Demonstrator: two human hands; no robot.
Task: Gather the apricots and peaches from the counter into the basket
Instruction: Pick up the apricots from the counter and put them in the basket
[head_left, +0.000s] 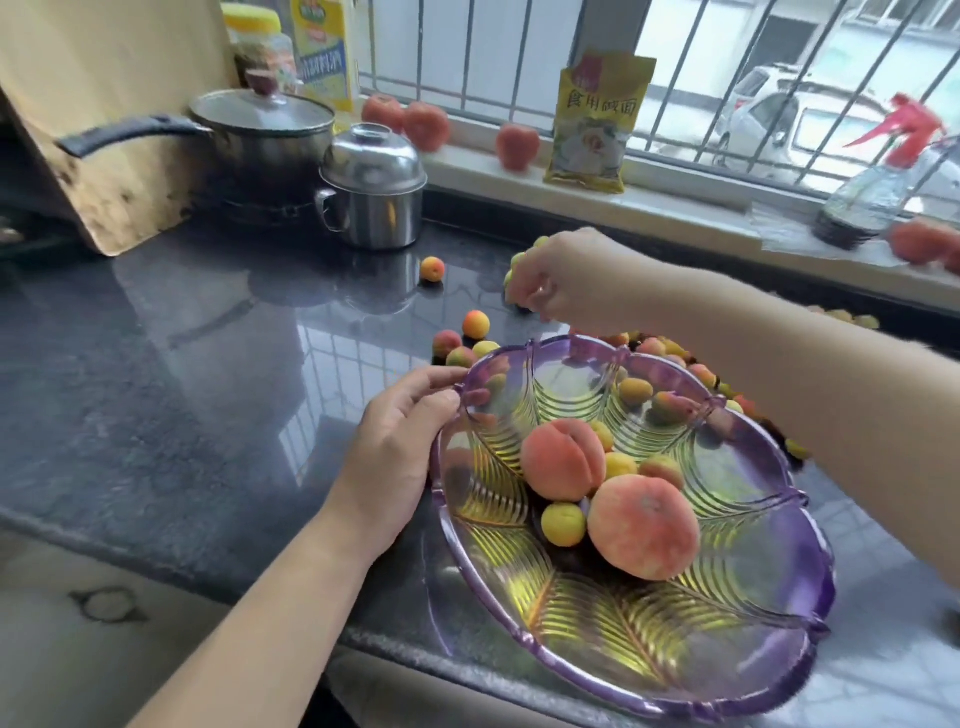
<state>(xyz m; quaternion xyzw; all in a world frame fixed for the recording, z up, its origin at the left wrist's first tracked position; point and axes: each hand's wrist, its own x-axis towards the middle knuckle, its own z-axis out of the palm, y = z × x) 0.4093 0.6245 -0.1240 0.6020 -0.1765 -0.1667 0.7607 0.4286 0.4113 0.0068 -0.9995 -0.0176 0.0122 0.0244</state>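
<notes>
A purple glass basket sits at the counter's front edge, tilted toward me. Inside lie two peaches and several small apricots. My left hand grips the basket's left rim. My right hand reaches beyond the basket with fingers curled round several small yellow-green apricots. Loose apricots lie on the dark counter: one near the steel pot, one further front, a few by the rim, and more behind the basket.
A lidded saucepan and a small steel pot stand at the back left. Peaches, a yellow packet and a spray bottle line the windowsill. A wooden board leans at left.
</notes>
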